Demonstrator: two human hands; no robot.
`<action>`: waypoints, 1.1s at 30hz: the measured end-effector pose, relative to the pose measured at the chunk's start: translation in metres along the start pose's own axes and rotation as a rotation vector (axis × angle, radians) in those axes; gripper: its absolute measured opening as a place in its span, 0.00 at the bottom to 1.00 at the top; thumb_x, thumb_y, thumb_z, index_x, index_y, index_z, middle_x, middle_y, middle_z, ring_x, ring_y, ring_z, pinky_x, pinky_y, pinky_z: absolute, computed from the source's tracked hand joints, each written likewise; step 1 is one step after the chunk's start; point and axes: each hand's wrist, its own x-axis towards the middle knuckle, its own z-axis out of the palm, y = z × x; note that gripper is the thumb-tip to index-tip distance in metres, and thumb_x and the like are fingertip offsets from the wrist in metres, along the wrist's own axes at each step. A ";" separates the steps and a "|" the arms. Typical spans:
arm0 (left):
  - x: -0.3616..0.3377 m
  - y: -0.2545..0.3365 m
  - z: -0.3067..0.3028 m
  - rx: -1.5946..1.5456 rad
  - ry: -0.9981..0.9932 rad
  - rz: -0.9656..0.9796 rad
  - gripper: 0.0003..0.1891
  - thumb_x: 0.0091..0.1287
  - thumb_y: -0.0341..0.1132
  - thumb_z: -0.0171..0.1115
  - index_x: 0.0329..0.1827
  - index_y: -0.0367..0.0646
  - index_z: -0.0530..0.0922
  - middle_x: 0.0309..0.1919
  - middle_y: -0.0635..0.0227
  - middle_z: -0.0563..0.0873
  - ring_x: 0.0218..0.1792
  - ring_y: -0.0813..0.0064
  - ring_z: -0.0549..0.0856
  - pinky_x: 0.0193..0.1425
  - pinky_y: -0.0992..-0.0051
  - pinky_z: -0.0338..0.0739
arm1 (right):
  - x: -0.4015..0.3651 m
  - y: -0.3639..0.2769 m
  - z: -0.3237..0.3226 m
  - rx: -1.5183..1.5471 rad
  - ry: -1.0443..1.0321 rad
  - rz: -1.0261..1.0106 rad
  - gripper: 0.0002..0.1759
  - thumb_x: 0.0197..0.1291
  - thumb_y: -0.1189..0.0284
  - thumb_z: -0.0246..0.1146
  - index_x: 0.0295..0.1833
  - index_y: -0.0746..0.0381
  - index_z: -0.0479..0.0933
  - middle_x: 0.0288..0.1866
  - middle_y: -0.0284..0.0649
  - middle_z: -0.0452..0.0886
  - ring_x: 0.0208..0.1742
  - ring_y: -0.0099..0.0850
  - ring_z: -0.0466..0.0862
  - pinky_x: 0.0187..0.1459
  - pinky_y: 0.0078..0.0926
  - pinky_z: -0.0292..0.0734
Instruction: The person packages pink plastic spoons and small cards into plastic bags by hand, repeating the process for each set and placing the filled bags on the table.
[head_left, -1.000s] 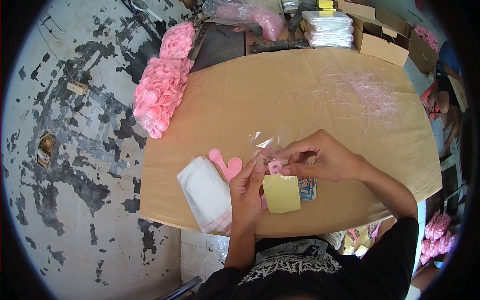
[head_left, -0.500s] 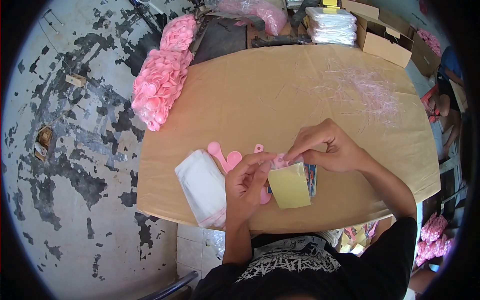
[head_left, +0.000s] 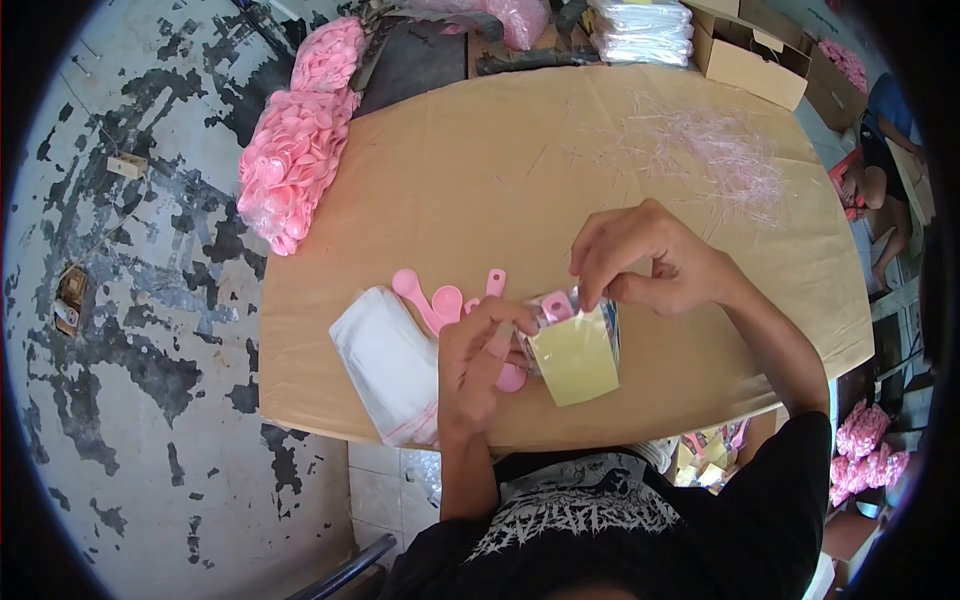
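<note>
My left hand [head_left: 478,362] and my right hand [head_left: 648,263] together hold a small clear plastic bag with a yellow card [head_left: 574,358] and a pink spoon handle [head_left: 556,306] sticking out of its top. The right fingers pinch the bag's top edge; the left fingers grip its left side. Loose pink measuring spoons [head_left: 432,299] lie on the table just left of my left hand, next to a stack of clear bags [head_left: 388,362].
The brown paper-covered table [head_left: 520,170] carries a scatter of thin plastic strips [head_left: 712,150] at the far right. Large bags of pink spoons [head_left: 290,170] sit at the left edge. Cardboard boxes [head_left: 745,60] and stacked bags [head_left: 640,30] stand behind. Another person [head_left: 885,180] sits at the right.
The clear bag was raised and open a second ago; the yellow card and pink spoon are now inside it, held lower over the table. The view has shifted slightly.
</note>
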 end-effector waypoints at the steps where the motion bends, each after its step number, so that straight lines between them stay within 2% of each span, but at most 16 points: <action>1: -0.003 -0.002 -0.001 0.010 0.007 -0.010 0.03 0.69 0.20 0.55 0.41 0.32 0.77 0.38 0.63 0.86 0.36 0.80 0.86 0.39 0.81 0.81 | -0.002 0.000 0.002 0.003 0.002 0.010 0.10 0.50 0.85 0.62 0.34 0.62 0.85 0.34 0.39 0.86 0.38 0.32 0.83 0.41 0.30 0.79; 4: -0.001 0.002 0.008 0.298 0.017 -0.033 0.07 0.64 0.20 0.65 0.40 0.34 0.74 0.39 0.63 0.86 0.38 0.77 0.88 0.37 0.81 0.84 | -0.001 0.001 -0.006 -0.153 -0.004 -0.011 0.12 0.50 0.85 0.60 0.39 0.62 0.84 0.35 0.42 0.86 0.39 0.33 0.84 0.43 0.30 0.80; 7: 0.000 0.001 0.015 0.207 0.040 0.000 0.13 0.61 0.20 0.69 0.39 0.36 0.71 0.40 0.60 0.87 0.41 0.73 0.89 0.39 0.81 0.85 | 0.005 -0.026 -0.001 0.243 0.209 0.319 0.13 0.51 0.85 0.61 0.42 0.62 0.84 0.35 0.40 0.87 0.42 0.37 0.87 0.45 0.30 0.82; 10: -0.005 0.004 0.019 0.191 0.009 0.028 0.14 0.62 0.20 0.67 0.47 0.35 0.71 0.42 0.56 0.87 0.45 0.69 0.88 0.41 0.80 0.86 | 0.006 -0.048 0.006 -0.082 -0.108 0.469 0.14 0.58 0.79 0.65 0.51 0.63 0.81 0.39 0.44 0.87 0.41 0.36 0.89 0.45 0.29 0.83; 13: -0.018 0.028 0.024 0.194 0.164 -0.024 0.15 0.63 0.19 0.64 0.51 0.33 0.74 0.44 0.52 0.87 0.49 0.66 0.88 0.48 0.77 0.85 | -0.019 -0.055 0.011 -0.109 0.015 0.348 0.13 0.60 0.75 0.67 0.51 0.61 0.82 0.42 0.41 0.88 0.41 0.35 0.89 0.43 0.27 0.83; 15: -0.036 0.038 -0.006 0.328 0.139 0.111 0.16 0.61 0.18 0.63 0.53 0.33 0.76 0.47 0.50 0.86 0.51 0.63 0.87 0.53 0.72 0.84 | -0.044 -0.073 -0.006 -0.203 -0.082 0.412 0.15 0.59 0.76 0.68 0.53 0.59 0.82 0.43 0.37 0.88 0.42 0.32 0.89 0.44 0.26 0.83; 17: -0.066 0.048 -0.053 0.513 0.157 0.189 0.17 0.58 0.19 0.64 0.52 0.33 0.79 0.52 0.49 0.84 0.53 0.59 0.86 0.58 0.65 0.80 | -0.072 -0.088 -0.024 -0.230 -0.256 0.575 0.14 0.59 0.76 0.68 0.51 0.57 0.83 0.43 0.36 0.88 0.40 0.29 0.89 0.43 0.24 0.83; 18: -0.081 0.051 -0.077 0.629 0.182 0.203 0.16 0.56 0.20 0.65 0.49 0.34 0.81 0.54 0.49 0.83 0.54 0.56 0.85 0.60 0.61 0.78 | -0.075 -0.102 -0.030 -0.162 -0.407 0.786 0.14 0.57 0.77 0.68 0.50 0.57 0.84 0.44 0.37 0.88 0.40 0.29 0.89 0.43 0.24 0.82; 19: -0.091 0.057 -0.091 0.765 0.205 0.183 0.17 0.55 0.22 0.66 0.49 0.34 0.82 0.55 0.49 0.83 0.56 0.54 0.83 0.62 0.59 0.76 | -0.084 -0.104 -0.035 -0.137 -0.524 0.858 0.14 0.55 0.75 0.70 0.48 0.57 0.84 0.42 0.37 0.88 0.41 0.30 0.88 0.44 0.26 0.80; 20: -0.098 0.062 -0.102 0.902 0.226 0.169 0.17 0.54 0.24 0.68 0.49 0.35 0.82 0.57 0.50 0.82 0.58 0.52 0.82 0.63 0.57 0.74 | -0.088 -0.109 -0.038 -0.291 -0.593 0.840 0.13 0.53 0.72 0.71 0.46 0.57 0.84 0.39 0.36 0.87 0.41 0.34 0.86 0.46 0.29 0.78; 22: -0.106 0.060 -0.110 1.107 0.238 0.130 0.19 0.53 0.28 0.70 0.49 0.37 0.83 0.59 0.52 0.82 0.62 0.48 0.78 0.67 0.53 0.69 | -0.082 -0.113 -0.027 -0.631 -0.401 0.747 0.11 0.53 0.72 0.70 0.43 0.58 0.84 0.34 0.36 0.85 0.39 0.37 0.83 0.45 0.33 0.77; 25: -0.116 0.042 -0.113 1.261 0.160 0.020 0.20 0.52 0.33 0.73 0.50 0.41 0.84 0.62 0.57 0.80 0.67 0.46 0.72 0.73 0.49 0.59 | -0.031 -0.097 0.001 -0.572 -0.263 0.558 0.09 0.54 0.73 0.69 0.42 0.59 0.84 0.34 0.39 0.83 0.38 0.39 0.81 0.46 0.35 0.76; 27: -0.120 0.032 -0.112 1.261 0.209 0.064 0.20 0.52 0.33 0.74 0.49 0.42 0.84 0.62 0.57 0.80 0.67 0.46 0.72 0.72 0.48 0.59 | 0.016 -0.077 0.036 -0.520 -0.263 0.416 0.08 0.58 0.70 0.67 0.41 0.61 0.83 0.35 0.42 0.83 0.40 0.41 0.81 0.47 0.39 0.75; 29: -0.122 0.028 -0.110 1.261 0.248 0.099 0.20 0.52 0.34 0.74 0.49 0.43 0.85 0.62 0.58 0.80 0.67 0.47 0.73 0.72 0.47 0.59 | 0.049 -0.041 0.077 -0.515 -0.221 0.195 0.10 0.59 0.66 0.67 0.42 0.60 0.84 0.35 0.41 0.84 0.41 0.38 0.81 0.45 0.35 0.75; 31: -0.124 0.027 -0.110 1.261 0.260 0.099 0.19 0.52 0.34 0.74 0.49 0.43 0.85 0.62 0.58 0.80 0.67 0.46 0.73 0.72 0.47 0.59 | 0.081 -0.013 0.108 -0.536 -0.256 0.147 0.15 0.60 0.59 0.66 0.40 0.60 0.83 0.37 0.41 0.84 0.41 0.38 0.81 0.47 0.37 0.75; 33: -0.125 0.029 -0.110 1.260 0.251 0.104 0.19 0.53 0.34 0.73 0.50 0.43 0.84 0.62 0.58 0.80 0.68 0.46 0.72 0.73 0.46 0.58 | 0.105 0.006 0.130 -0.760 -0.422 0.229 0.19 0.59 0.54 0.66 0.38 0.61 0.83 0.35 0.41 0.85 0.40 0.38 0.83 0.47 0.38 0.76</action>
